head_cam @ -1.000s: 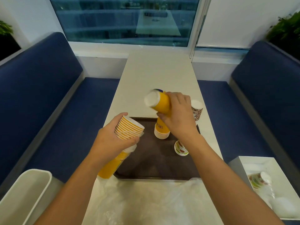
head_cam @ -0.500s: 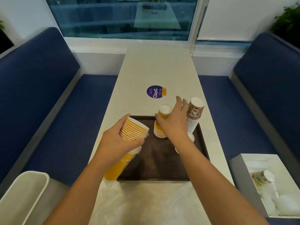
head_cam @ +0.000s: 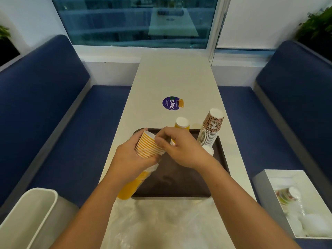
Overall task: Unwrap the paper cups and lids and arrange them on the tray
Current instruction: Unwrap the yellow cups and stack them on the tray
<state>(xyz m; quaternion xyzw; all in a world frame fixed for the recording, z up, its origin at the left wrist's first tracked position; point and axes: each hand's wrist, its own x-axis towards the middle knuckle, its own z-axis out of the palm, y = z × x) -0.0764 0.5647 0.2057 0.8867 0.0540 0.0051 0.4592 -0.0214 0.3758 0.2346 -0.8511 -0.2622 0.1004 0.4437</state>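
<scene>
My left hand grips a long stack of yellow paper cups, whose lower part still sits in a clear plastic sleeve. My right hand curls its fingers round the rims at the open top of that stack. Both hands hover over the left side of the dark brown tray. On the tray's far edge stands an upturned stack of yellow cups. To the right of it rises a brown patterned cup stack. A white-bottomed cup sits partly hidden behind my right wrist.
Crumpled clear plastic wrap lies on the white table in front of the tray. A white bin stands at the lower left. A white box at the right holds wrapped colourful cups and lids. Blue benches flank the table.
My right hand set an upturned yellow stack on the tray's far edge, let go, and came back to grasp the rims of the stack in my left hand.
</scene>
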